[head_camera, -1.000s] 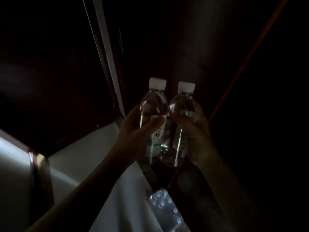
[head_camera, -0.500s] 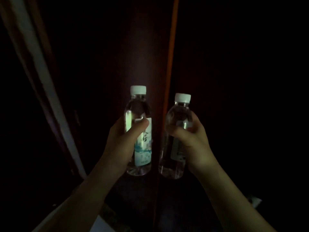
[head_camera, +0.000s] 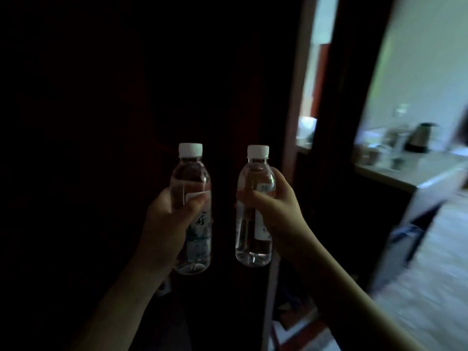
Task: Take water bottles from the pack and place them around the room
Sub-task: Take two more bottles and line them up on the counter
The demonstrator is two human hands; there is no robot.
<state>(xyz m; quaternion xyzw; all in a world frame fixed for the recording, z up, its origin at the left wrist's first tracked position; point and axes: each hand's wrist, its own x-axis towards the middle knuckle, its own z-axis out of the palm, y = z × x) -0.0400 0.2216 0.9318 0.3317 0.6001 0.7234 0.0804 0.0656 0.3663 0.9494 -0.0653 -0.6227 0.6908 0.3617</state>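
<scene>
I hold two clear water bottles upright in front of me, each with a white cap and a pale label. My left hand (head_camera: pixel 168 224) is wrapped around the middle of the left bottle (head_camera: pixel 193 178). My right hand (head_camera: pixel 276 207) grips the right bottle (head_camera: pixel 253 239) around its upper body. The two bottles stand apart with a dark gap between them. The pack of bottles is out of view.
The left half of the scene is very dark. A pale vertical door frame (head_camera: pixel 295 110) runs down behind the right bottle. Further right a lit white counter (head_camera: pixel 417 173) carries a metal kettle (head_camera: pixel 420 136) and small items, with wooden floor (head_camera: pixel 430 287) below.
The view has swung to the right, bringing a lit room with a counter into sight. Both hands still grip their bottles, now held a little further apart.
</scene>
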